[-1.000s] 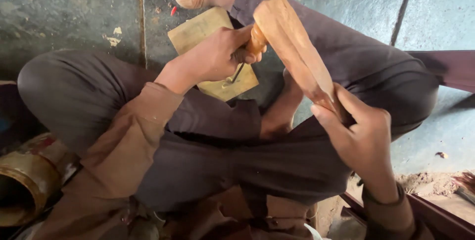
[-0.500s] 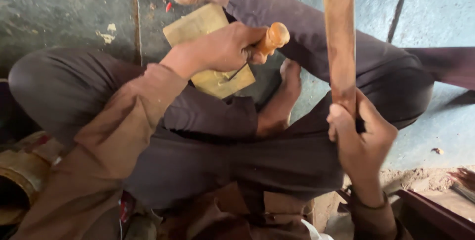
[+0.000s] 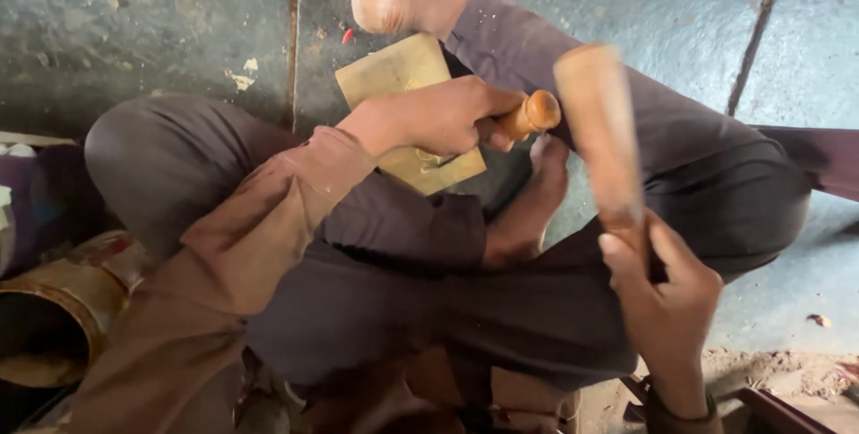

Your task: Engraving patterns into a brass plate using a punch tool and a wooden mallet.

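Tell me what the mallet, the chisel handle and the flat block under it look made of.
Mallet in the right hand: likely bare wood, matte tan, though motion-blurred. Chisel handle in the left hand: turned wood, orange-brown, slightly glossy rounded knob. Flat block: pale yellowish, dull surface, probably wood; could be another material.

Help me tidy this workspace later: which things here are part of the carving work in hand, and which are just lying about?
In use:
left hand gripping the wooden-handled chisel
right hand holding the wooden mallet
wooden block on the floor, under the chisel

Lying about:
brass pot at the left
wood chips on the floor
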